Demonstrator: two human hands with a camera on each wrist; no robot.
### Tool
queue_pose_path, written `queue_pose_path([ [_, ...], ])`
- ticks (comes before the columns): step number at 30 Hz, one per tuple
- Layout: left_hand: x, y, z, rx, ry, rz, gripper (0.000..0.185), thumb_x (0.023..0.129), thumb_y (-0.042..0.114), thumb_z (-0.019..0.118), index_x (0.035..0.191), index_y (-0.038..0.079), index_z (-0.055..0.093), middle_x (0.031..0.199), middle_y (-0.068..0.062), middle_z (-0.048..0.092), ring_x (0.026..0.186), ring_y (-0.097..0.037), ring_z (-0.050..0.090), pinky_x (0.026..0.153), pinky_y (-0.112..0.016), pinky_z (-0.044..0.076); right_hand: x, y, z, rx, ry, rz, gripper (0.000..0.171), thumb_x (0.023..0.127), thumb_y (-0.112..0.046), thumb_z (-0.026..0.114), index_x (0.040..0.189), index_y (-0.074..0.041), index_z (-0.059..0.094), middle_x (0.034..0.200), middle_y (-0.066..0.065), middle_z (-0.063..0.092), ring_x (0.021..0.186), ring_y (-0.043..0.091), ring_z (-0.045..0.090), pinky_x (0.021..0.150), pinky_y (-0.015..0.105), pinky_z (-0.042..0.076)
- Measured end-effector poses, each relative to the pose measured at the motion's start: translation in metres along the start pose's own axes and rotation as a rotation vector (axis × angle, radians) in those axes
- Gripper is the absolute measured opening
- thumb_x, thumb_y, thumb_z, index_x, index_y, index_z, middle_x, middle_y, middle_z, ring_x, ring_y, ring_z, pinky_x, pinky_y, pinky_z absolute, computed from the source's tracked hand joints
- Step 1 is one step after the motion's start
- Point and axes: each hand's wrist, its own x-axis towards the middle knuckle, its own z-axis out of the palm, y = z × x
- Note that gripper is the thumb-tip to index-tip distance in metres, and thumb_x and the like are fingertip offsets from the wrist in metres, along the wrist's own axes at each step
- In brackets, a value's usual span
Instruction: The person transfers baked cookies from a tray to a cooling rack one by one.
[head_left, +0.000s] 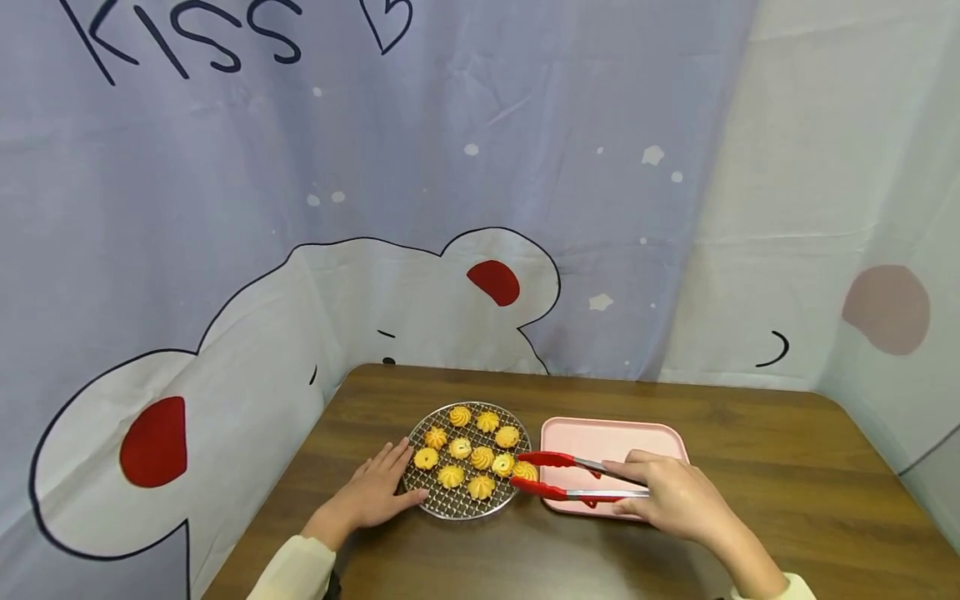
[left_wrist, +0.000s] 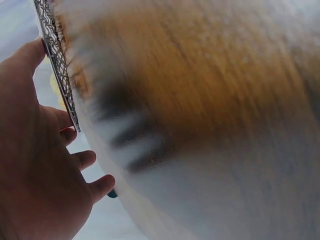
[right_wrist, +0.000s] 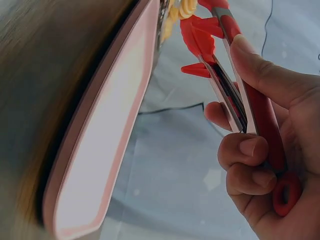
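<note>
Right hand (head_left: 678, 500) sits closest, low on the bench (head_left: 787, 500), its fingers curled round the red tongs (head_left: 577, 479) near the hinge end; the right wrist view shows thumb and fingers wrapped on both arms. The tong tips stand apart on either side of a cookie (head_left: 525, 471) at the right edge of the round wire rack (head_left: 457, 505). About ten piped cookies lie on that rack, close together. A pink tray (head_left: 607, 435) lies just beside the rack, under the tongs. Left hand (head_left: 378, 492) lies flat with straight fingers, touching the rack's left rim, holding nothing.

The cookies look light, dry and brittle, with ridged tops likely to crumble under a hard squeeze. Taking one across its sides, low and gently, seems safest. The rack looks light and may slide on the smooth wood unless steadied.
</note>
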Motion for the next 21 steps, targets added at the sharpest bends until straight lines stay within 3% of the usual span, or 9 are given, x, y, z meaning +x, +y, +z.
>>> queue_pose_path([
  [8, 0.001, -0.001, -0.001, 0.011, 0.010, 0.002, 0.088, 0.097, 0.065, 0.052, 0.159, 0.005, 0.032, 0.168, -0.011, 0.022, 0.153, -0.040, 0.019, 0.119, -0.065, 0.019, 0.017, -0.020, 0.011, 0.037, 0.014, -0.077, 0.051, 0.073, -0.036, 0.089, 0.121, -0.024, 0.077, 0.084, -0.026, 0.057, 0.065, -0.006, 0.042, 0.057, 0.021, 0.040],
  [21, 0.000, 0.005, -0.006, 0.015, 0.003, 0.001, 0.084, 0.099, 0.062, 0.050, 0.158, 0.003, 0.034, 0.168, -0.012, 0.023, 0.153, -0.041, 0.021, 0.118, -0.065, 0.022, 0.036, -0.043, 0.030, 0.060, -0.028, -0.102, 0.056, 0.069, -0.043, 0.089, 0.121, -0.027, 0.077, 0.084, -0.025, 0.057, 0.063, -0.005, 0.042, 0.056, 0.022, 0.039],
])
